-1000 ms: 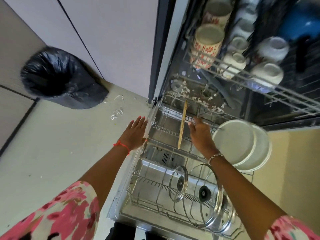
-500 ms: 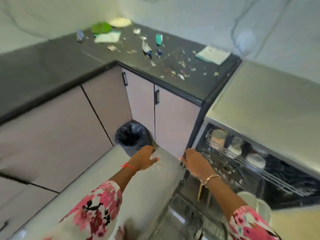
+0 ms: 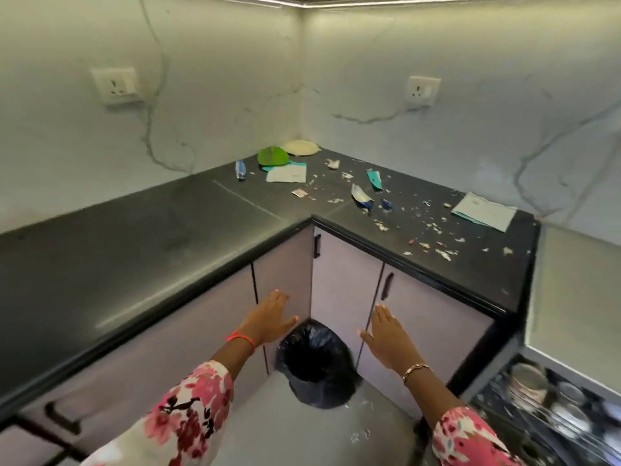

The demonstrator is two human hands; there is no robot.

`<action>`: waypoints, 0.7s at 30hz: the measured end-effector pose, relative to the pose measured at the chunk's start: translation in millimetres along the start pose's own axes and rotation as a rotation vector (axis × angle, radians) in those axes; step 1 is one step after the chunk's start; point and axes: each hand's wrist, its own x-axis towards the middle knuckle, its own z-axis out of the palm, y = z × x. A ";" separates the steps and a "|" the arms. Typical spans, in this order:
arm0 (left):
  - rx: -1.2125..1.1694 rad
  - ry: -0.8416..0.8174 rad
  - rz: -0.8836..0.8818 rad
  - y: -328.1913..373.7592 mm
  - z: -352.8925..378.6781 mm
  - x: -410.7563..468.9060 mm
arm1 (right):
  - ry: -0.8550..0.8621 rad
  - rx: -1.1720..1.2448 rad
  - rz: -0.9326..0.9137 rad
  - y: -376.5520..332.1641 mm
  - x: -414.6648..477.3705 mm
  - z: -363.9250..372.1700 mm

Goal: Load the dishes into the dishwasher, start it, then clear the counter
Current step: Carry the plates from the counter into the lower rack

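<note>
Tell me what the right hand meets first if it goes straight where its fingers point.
Probably the cabinet door under the counter, just left of the black handle. The right hand is open and empty; depth is unclear.

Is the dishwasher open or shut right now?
Open. The dishwasher shows its loaded rack exposed at lower right.

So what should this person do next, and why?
Probably reach for the round cream plate in the corner of the black counter: left hand and right hand hold nothing, the silver dishwasher stands open, and that plate sits unloaded.
</note>
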 end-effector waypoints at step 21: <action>-0.061 0.168 -0.141 -177.1 -125.3 260.6 | 0.123 0.112 -0.136 -71.5 363.8 -72.8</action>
